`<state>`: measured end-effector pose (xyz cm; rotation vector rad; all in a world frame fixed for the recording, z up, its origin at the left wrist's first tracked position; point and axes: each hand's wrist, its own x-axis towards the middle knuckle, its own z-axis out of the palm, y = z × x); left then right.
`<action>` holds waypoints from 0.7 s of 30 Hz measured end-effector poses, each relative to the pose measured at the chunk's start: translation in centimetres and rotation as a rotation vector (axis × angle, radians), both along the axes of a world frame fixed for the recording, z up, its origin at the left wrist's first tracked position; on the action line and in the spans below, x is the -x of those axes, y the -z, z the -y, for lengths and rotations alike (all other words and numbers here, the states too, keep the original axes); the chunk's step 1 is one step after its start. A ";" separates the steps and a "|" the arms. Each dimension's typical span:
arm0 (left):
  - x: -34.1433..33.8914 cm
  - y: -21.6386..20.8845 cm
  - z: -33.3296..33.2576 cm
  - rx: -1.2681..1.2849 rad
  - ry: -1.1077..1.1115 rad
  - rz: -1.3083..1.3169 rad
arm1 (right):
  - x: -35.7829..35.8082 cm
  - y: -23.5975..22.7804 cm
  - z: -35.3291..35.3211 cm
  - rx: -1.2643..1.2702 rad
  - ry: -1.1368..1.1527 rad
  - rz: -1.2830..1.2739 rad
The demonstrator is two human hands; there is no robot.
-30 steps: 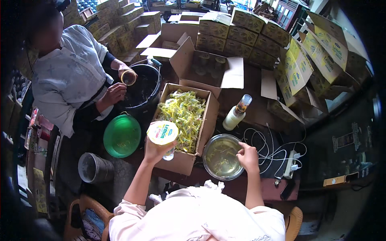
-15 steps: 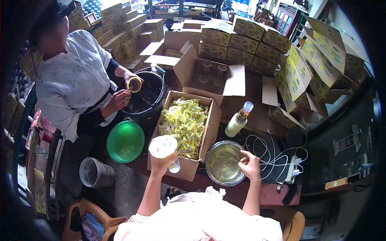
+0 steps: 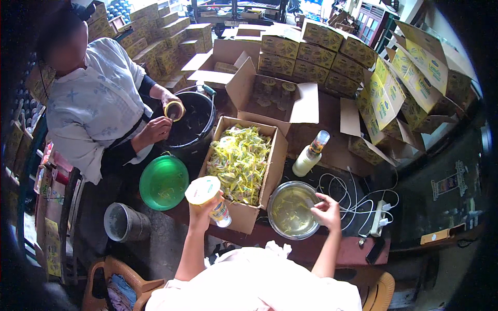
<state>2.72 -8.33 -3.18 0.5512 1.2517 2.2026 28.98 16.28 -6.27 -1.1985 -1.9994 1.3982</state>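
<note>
My left hand (image 3: pixel 199 213) is wrapped round a tall printed container (image 3: pixel 220 211) with a wide white top and yellowish rim. It is held over the near left corner of a cardboard box (image 3: pixel 278 155) full of yellow strips (image 3: pixel 239 158). Over the right side of a metal basin (image 3: pixel 273 222), my right hand (image 3: pixel 328 211) has its fingers pinched together. Something small and greyish may be between them, too unclear to name. Yellow strips lie in the basin's liquid. Behind the basin stands a pale bottle-like container (image 3: pixel 310 154) with a printed, clear upper part.
At left, a co-worker (image 3: pixel 98 103) holds a yellow-rimmed round thing (image 3: pixel 174 110) by a black bucket (image 3: pixel 211 122). Nearby are a green bowl (image 3: pixel 164 181) and grey bucket (image 3: pixel 126 223). White cables (image 3: pixel 358 202) and a power strip (image 3: pixel 378 220) lie right. Cartons (image 3: pixel 316 57) stand behind.
My left hand has moved slightly left and down with the container, whose printed side shows more. My right hand has shifted slightly right at the basin.
</note>
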 end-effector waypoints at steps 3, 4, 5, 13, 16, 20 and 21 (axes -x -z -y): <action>-0.1 -0.1 -0.6 0.023 0.028 -0.032 | 0.6 5.7 0.1 -0.494 -0.097 0.573; 0.0 -0.1 -0.8 0.032 0.039 -0.045 | 0.3 6.0 0.3 -0.407 -0.092 0.505; 0.1 0.1 -0.5 0.031 0.024 -0.046 | 1.0 4.6 0.8 -0.325 -0.106 0.431; -0.3 0.4 -0.3 -0.026 0.104 0.064 | 0.6 -0.1 0.4 0.170 -0.134 -0.156; -0.7 0.1 -0.9 -0.013 0.083 0.061 | 0.5 5.4 0.8 -0.260 -0.139 0.374; -0.9 0.0 -0.5 0.000 0.060 0.056 | 0.1 4.3 1.2 -0.375 -0.140 0.547; -0.9 0.2 -0.2 -0.009 0.048 0.069 | 0.2 3.4 1.0 -0.336 -0.156 0.454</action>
